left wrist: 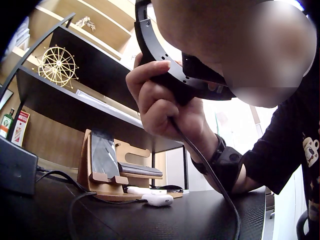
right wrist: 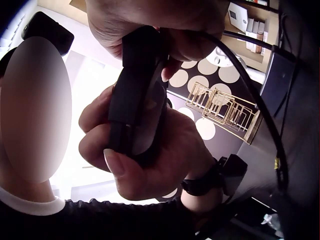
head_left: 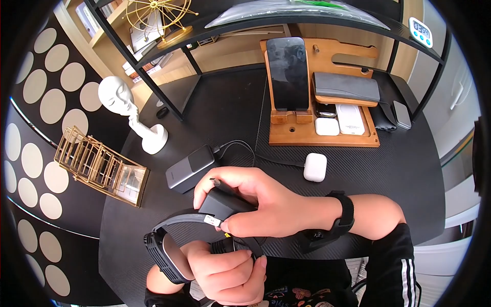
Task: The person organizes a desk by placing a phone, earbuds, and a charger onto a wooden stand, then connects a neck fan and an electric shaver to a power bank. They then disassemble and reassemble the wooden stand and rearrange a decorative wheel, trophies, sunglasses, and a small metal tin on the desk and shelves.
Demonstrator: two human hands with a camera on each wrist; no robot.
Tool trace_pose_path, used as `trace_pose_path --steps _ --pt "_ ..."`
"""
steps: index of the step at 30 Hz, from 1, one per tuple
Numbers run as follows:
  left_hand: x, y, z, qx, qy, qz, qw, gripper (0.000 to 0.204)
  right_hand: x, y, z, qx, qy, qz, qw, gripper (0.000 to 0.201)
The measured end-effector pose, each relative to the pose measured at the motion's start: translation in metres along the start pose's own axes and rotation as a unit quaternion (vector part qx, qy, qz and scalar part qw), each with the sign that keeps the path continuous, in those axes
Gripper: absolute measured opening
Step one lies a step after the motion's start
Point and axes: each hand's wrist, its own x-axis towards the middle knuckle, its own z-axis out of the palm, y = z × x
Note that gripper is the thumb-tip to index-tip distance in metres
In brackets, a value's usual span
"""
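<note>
A black curved band device [head_left: 186,217] spans both hands in the head view, with a rounded grey-faced end piece [head_left: 175,257] at its left. Above, my right hand [head_left: 261,202] grips the device's black box-shaped part [head_left: 222,203], its thumb beside a small white label. Below it, my left hand [head_left: 227,273] has its fingers curled round the lower part, close to the end piece. The left wrist view shows my right hand [left wrist: 162,100] gripping the curved band [left wrist: 172,75]. In the right wrist view my left hand [right wrist: 155,155] holds the black piece [right wrist: 137,100]; a cable [right wrist: 250,90] runs past.
On the black table [head_left: 230,102], a power bank [head_left: 190,168] with a cable lies beyond the hands. A white case [head_left: 315,167] is to the right, behind it a wooden stand [head_left: 327,138] holding a phone [head_left: 288,71]. A white figurine [head_left: 153,139] and gold frame ornament [head_left: 97,163] stand left.
</note>
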Motion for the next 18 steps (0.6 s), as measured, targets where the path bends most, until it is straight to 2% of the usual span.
trace_pose_path --steps 8,18 --pt "0.0006 -0.0003 -0.0012 -0.008 -0.007 -0.002 1.0 0.013 -0.0008 -0.0013 -0.0009 0.039 0.0 0.023 0.999 0.034" --pt "0.002 -0.0016 -0.0017 -0.016 -0.003 -0.008 1.0 0.011 -0.0005 0.001 -0.002 0.023 0.0 0.028 0.999 0.034"
